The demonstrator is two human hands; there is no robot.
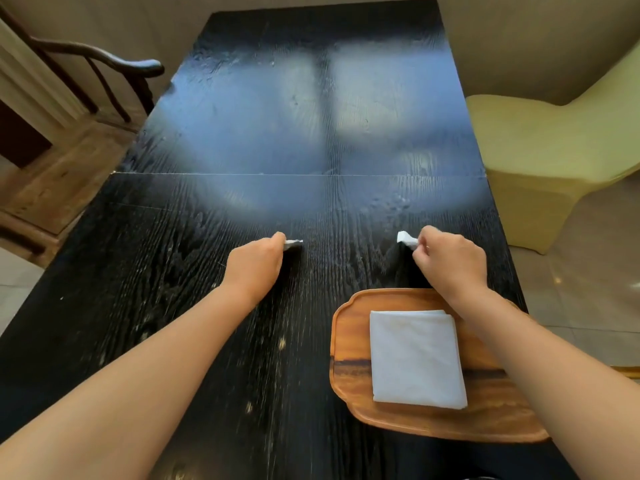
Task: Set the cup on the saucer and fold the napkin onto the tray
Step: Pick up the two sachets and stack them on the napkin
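A white napkin [417, 358] lies folded into a neat rectangle on the wooden tray [349, 344], at the near right of the black table [277, 133]. My left hand [256, 265] is pinched on a small white corner piece [294, 242] just above the table, left of the tray. My right hand [450, 261] pinches a similar white corner piece [406, 238] just beyond the tray's far edge. Only dark table shows between the two pieces, and I cannot tell whether they are joined. No cup or saucer is in view.
A dark wooden armchair [104, 60] stands at the table's far left. A yellow upholstered chair [540, 150] sits close to the right edge. The table has a seam [294, 174] across its middle, with window light reflected beyond it.
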